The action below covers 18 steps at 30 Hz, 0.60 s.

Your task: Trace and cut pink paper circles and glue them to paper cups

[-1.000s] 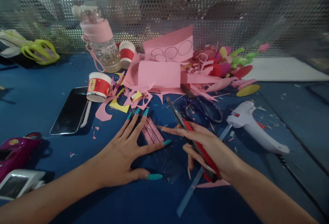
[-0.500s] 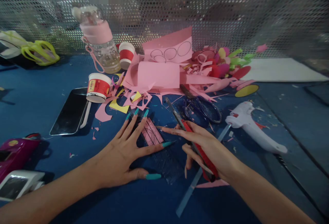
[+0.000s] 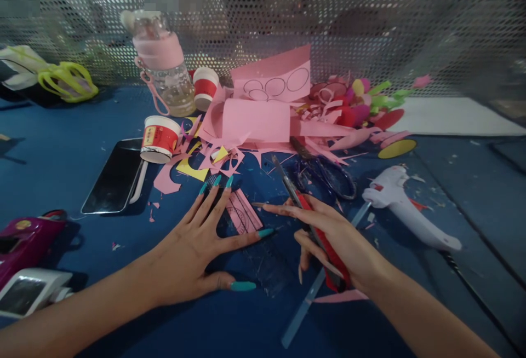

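Observation:
My left hand (image 3: 191, 248) lies with its fingers spread, pressing on a clear plastic ruler or template (image 3: 269, 270). Beneath the plastic shows a small pink paper strip (image 3: 241, 211) with dark lines, partly hidden by my fingers. A red utility knife (image 3: 336, 259) is gripped in my right hand (image 3: 329, 226), its blade pointing up and away, apart from the strip. One finger of that hand stretches toward the strip's right edge. Blue-handled scissors (image 3: 347, 183) rest just beyond the right hand.
Pink paper (image 3: 257, 121) and scraps are piled at the back. A white glue gun (image 3: 419, 218) with a glue stick (image 3: 298, 322) lies right. Leftward are a phone (image 3: 113, 177), paper cups (image 3: 160, 139), a bottle (image 3: 176, 84) and a purple device (image 3: 30, 243). Metal mesh (image 3: 267, 13) stands behind.
The view has shifted slightly. The knife's blade tip sits a little farther right, away from the strip. My left hand stays spread on the plastic.

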Tool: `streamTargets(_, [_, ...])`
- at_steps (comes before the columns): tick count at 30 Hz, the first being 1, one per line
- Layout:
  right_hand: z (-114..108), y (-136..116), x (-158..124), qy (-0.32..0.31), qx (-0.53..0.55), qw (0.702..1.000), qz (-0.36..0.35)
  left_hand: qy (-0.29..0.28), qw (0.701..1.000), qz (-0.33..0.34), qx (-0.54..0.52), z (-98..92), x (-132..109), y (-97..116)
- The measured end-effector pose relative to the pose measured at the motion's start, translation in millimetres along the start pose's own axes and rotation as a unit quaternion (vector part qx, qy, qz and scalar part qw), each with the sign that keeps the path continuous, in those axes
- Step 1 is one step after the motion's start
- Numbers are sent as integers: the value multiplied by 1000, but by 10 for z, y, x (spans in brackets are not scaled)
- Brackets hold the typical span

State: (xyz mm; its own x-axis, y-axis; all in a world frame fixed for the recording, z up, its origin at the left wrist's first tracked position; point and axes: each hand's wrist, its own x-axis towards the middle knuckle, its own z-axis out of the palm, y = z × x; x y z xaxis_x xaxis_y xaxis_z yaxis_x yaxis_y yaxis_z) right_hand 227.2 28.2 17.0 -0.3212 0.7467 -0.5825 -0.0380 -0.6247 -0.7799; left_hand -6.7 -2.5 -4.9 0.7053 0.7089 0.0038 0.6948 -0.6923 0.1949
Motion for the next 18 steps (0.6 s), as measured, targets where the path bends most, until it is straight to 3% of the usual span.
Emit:
streamTargets(9, [9,-8,-19,14,-3,1000,1,19,1000,3,-4,22,-19,-10])
streamTargets(18, [13,-9,-2,13,15,1000,6,1,1000,3,1,39,-35,-21])
